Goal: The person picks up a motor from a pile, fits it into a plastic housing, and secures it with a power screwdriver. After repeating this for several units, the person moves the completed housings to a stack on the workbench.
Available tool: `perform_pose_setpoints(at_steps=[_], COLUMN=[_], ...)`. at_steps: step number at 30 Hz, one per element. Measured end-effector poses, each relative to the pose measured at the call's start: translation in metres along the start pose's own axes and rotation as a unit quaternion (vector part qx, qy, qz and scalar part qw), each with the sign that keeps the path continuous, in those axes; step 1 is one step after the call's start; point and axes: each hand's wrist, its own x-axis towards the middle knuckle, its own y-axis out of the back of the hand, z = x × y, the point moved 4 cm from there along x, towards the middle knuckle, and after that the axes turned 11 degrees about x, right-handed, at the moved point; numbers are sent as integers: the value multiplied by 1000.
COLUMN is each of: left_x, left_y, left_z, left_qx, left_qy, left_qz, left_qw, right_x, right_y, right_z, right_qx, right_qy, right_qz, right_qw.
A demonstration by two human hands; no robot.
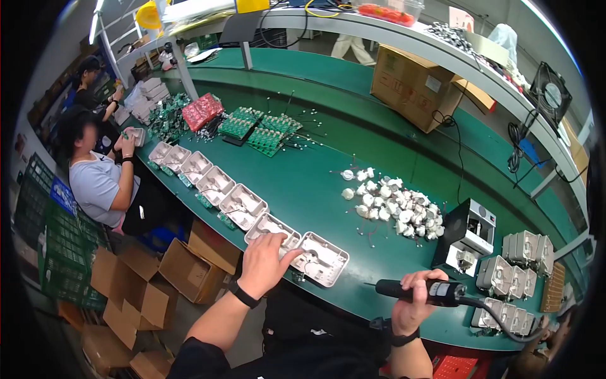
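My right hand [413,302] is closed around a black electric screwdriver [416,290], its thin bit pointing left above the table. A grey cable runs from the tool's rear to the right. My left hand [268,260] lies over the near end of a row of white plastic housings, thumb apart from the fingers. Its thumb reaches to the nearest housing [323,258]; the fingers rest at the second housing [273,228], partly covering it. Both are open-topped trays with small parts inside. Little green circuit boards [226,220] lie along the row's near side.
White small parts [394,205] with wires are heaped at centre right. Beside them stands a black-and-silver machine [468,237], then stacked housings [505,278]. Green circuit board panels [259,129] lie farther back. A co-worker [101,174] sits left, near open cardboard boxes [136,294].
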Motion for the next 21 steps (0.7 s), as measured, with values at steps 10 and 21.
perform_pose_setpoints(at_steps=[10,21], left_x=[-5,16], left_y=[-36,-31], left_z=[-17,-24], left_qx=[48,-1], left_qy=[23,25], left_qz=[-108,-94], left_qw=[993,995], right_x=[-2,14], right_y=[-26,-46], right_z=[50,63], right_qx=[-25,-40], right_qy=[22,36], right_qz=[-15,-11], right_qw=[999,998])
